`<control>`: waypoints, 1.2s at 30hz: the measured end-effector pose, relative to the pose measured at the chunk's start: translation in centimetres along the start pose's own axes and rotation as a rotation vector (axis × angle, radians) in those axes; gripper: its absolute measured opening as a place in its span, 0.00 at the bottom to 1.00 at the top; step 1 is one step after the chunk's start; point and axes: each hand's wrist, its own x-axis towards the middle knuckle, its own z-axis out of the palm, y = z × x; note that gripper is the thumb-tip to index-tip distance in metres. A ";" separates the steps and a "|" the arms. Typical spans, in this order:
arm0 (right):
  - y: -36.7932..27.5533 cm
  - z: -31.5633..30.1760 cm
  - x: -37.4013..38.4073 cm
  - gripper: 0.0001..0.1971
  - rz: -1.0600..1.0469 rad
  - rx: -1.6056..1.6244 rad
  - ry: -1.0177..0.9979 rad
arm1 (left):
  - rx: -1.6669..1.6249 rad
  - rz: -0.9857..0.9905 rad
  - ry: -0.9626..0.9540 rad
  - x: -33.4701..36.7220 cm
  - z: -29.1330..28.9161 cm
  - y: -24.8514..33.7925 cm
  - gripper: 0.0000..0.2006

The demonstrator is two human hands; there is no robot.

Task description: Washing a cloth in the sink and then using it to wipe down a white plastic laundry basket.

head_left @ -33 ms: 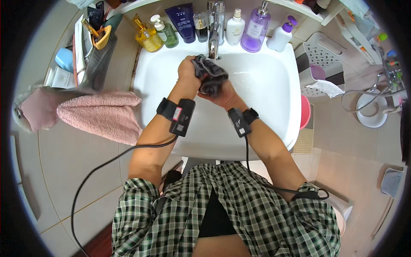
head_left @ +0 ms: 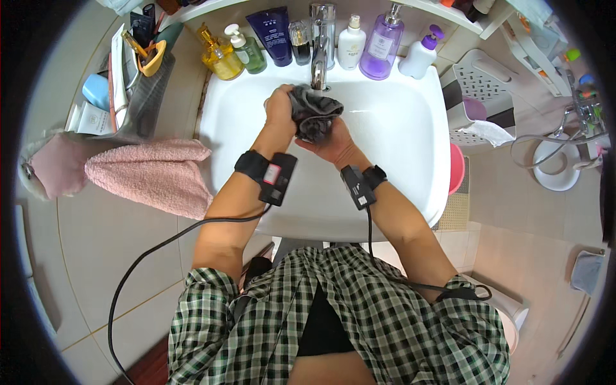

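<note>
A crumpled dark grey cloth (head_left: 315, 113) is bunched between my two hands just below the chrome faucet (head_left: 319, 59), above the white washbasin (head_left: 398, 167). My left hand (head_left: 280, 110) grips the cloth from its left side, fingers curled round it and partly hidden. From below and the right, my right hand (head_left: 333, 145) clasps the same cloth; its fingertips disappear under the folds. Whether water is running from the spout cannot be made out.
Along the basin's back rim stand several bottles, among them a purple pump bottle (head_left: 383, 46) and a dark blue tube (head_left: 272, 36). A pink towel (head_left: 151, 173) hangs at the left. Black cables (head_left: 147, 253) trail from devices strapped to both wrists.
The cloth's folds have shifted, and it is bunched more roundly between the hands. My left wrist has turned slightly; both hands stay at nearly the same spot.
</note>
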 end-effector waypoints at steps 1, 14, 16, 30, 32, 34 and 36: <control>0.1 0.6 0.2 0.14 0.006 0.049 0.080 | 0.347 0.200 0.102 0.0 -0.5 -0.1 0.11; -1.1 1.3 0.0 0.14 -0.135 -0.181 0.065 | 1.299 1.037 0.204 0.3 -0.2 -6.9 0.17; -2.4 1.3 -1.6 0.13 -0.030 -0.434 0.332 | 1.354 0.873 0.183 -1.2 1.2 -6.2 0.16; -3.3 5.7 -2.6 0.17 -0.022 -1.484 0.443 | 1.177 0.275 -0.197 1.1 -5.6 -0.2 0.13; -5.3 4.5 -2.4 0.19 -0.104 -1.498 0.477 | 1.074 0.383 -0.257 0.9 -6.9 0.4 0.10; -7.8 3.8 -2.6 0.18 -0.085 -1.190 0.388 | 1.054 0.497 -0.401 0.0 -6.4 1.4 0.09; -9.6 4.0 -2.8 0.16 -0.019 -1.035 0.494 | 1.081 0.501 -0.413 -0.8 -6.0 2.6 0.09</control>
